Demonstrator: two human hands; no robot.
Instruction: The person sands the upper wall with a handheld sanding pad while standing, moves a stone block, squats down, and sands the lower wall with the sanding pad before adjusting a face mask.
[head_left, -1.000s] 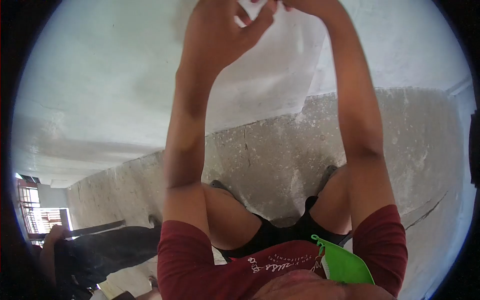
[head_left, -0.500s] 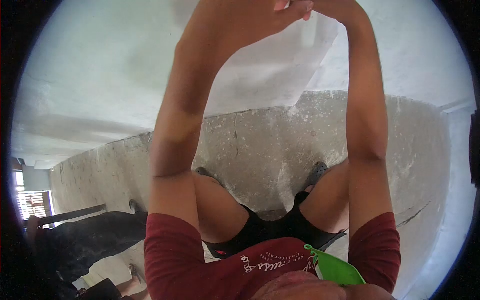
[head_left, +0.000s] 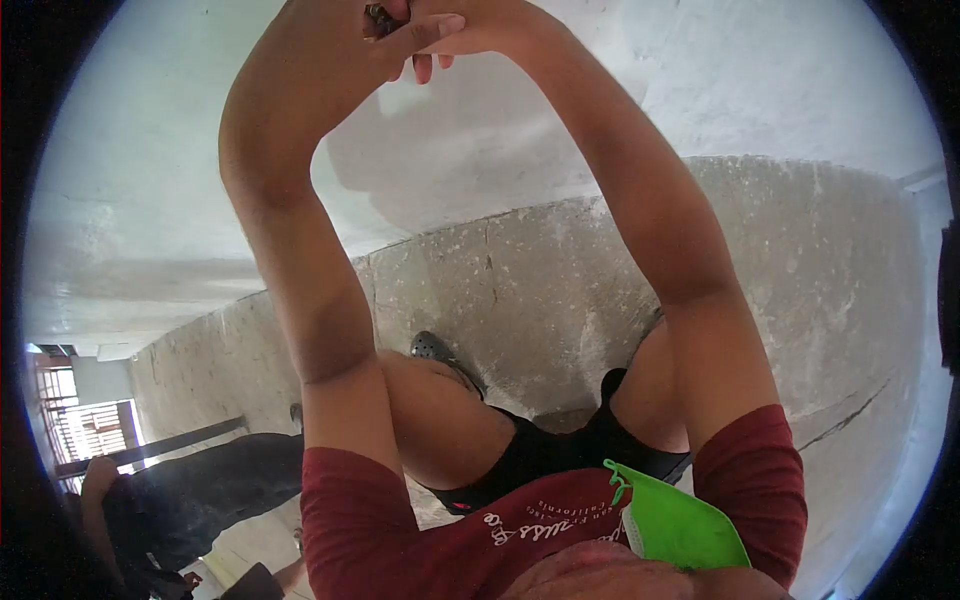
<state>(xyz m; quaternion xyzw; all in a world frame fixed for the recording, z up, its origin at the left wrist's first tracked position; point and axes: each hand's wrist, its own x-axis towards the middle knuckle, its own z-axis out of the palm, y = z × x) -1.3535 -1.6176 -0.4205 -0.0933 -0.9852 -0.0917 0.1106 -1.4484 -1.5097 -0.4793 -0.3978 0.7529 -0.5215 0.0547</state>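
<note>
Both arms reach up to the top edge of the view, where my hands meet in front of the pale wall. My left hand (head_left: 395, 38) is closed, its thumb stretched towards my right hand. A small dark, brassy-looking thing (head_left: 383, 20) shows between its fingers, too little of it visible to name. My right hand (head_left: 480, 25) overlaps the left, with its fingers curled and largely hidden. Several fingertips (head_left: 423, 68) stick out under the left thumb; whose they are I cannot tell. The frame cuts off the upper parts of the hands.
A pale painted wall (head_left: 150, 170) meets a rough concrete floor (head_left: 520, 290). My knees are spread, one clog (head_left: 430, 347) on the floor. At left, another person in dark trousers (head_left: 215, 490) is beside a long dark bar (head_left: 160, 446). A barred window (head_left: 100, 430) lies beyond.
Both my hands have moved left and slightly down, still together, so more of them shows. The dark thing has come into view. The other person's arm has shifted a little.
</note>
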